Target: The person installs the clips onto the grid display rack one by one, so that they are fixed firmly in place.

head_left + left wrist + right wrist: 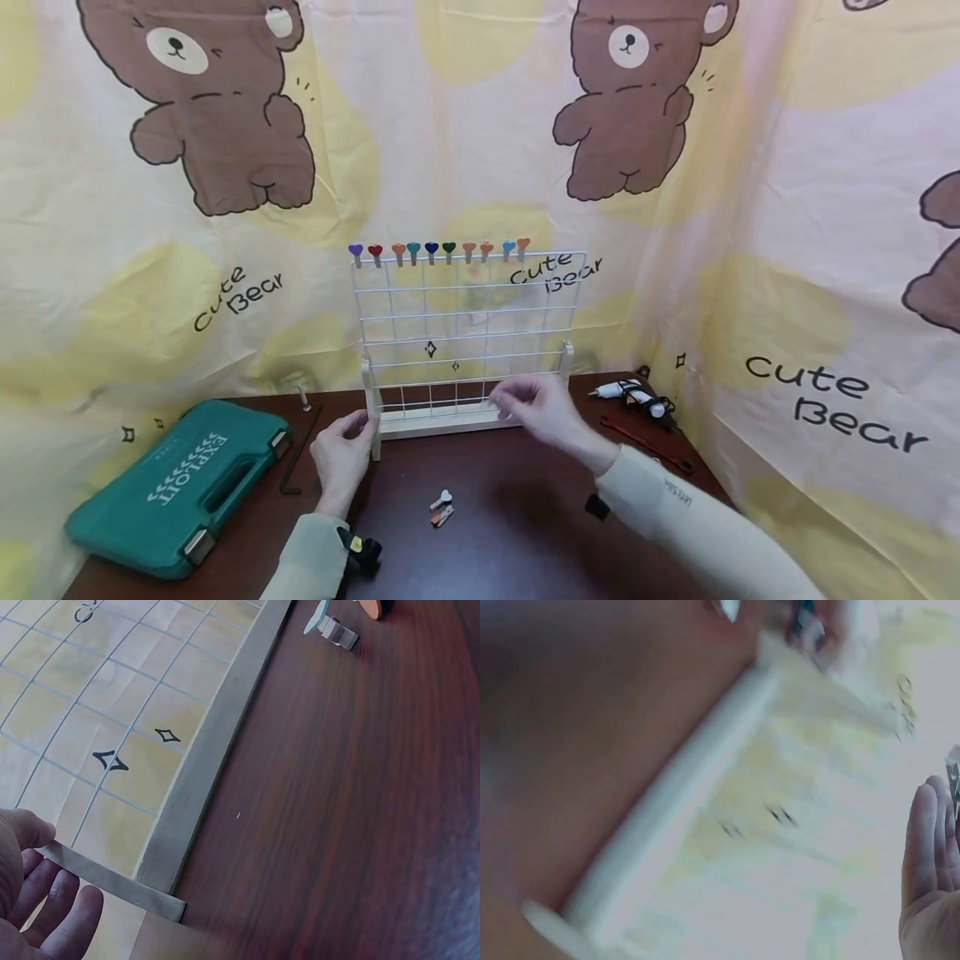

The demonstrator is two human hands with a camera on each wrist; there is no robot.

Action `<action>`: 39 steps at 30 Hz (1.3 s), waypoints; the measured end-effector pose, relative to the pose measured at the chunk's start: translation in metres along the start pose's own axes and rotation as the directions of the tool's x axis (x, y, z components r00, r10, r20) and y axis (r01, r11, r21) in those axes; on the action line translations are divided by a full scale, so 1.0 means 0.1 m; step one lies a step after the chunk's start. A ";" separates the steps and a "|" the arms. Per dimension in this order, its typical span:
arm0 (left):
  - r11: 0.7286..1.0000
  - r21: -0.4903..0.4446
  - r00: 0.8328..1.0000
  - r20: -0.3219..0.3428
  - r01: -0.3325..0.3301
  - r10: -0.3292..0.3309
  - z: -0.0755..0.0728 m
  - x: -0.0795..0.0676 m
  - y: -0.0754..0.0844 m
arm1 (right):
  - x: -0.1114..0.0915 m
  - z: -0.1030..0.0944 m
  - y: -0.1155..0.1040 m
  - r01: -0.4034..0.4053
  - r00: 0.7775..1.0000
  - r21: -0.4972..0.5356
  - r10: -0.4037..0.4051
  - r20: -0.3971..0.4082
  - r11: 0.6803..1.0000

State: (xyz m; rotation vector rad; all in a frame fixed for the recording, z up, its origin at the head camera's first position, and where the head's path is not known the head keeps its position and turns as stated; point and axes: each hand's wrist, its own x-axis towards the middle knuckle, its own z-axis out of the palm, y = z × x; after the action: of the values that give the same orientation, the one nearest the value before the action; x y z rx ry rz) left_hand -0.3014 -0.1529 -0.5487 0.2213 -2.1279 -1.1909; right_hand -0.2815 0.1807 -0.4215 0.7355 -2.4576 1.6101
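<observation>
A white wire grid rack (468, 333) stands upright on a pale wooden base (442, 423). Heart-topped clothespins (432, 250) in several colours line its top wire. My left hand (345, 458) grips the stand's left wooden post, thumb on one side and fingers on the other, as the left wrist view shows. My right hand (536, 407) is in front of the grid's lower right. At the edge of the right wrist view, its fingers pinch a small clothespin (954, 784), mostly cut off there. On the table lie a white heart clothespin (442, 498) and an orange one (441, 517).
At the left lies a green tool case (180, 487), with a black hex key (300, 454) beside it. Behind the right arm are a white glue gun (626, 390) with a dark cord and a red wrench (645, 442). Bear-print cloth (420, 167) hangs behind the table.
</observation>
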 end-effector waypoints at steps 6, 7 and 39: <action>1.000 -0.011 1.000 0.004 0.016 -0.016 0.01 0.00 0.00 | 0.42 -0.58 -0.43 0.141 0.981 0.011 -0.138 -0.140 0.990; 1.000 -0.011 1.000 0.005 0.020 -0.020 0.01 0.00 0.00 | 0.49 -0.68 -0.49 0.184 0.970 0.009 -0.180 -0.165 0.983; 1.000 -0.001 1.000 0.002 0.001 -0.001 0.01 0.00 -0.01 | 1.17 -1.22 -1.02 0.271 0.822 -0.686 -0.533 -0.200 0.675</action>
State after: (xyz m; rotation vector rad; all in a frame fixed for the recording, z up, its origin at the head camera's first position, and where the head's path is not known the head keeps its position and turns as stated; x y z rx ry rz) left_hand -0.3024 -0.1531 -0.5496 0.2212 -2.1294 -1.1929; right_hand -0.3579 0.2175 -0.2428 0.6946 -2.1059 0.6002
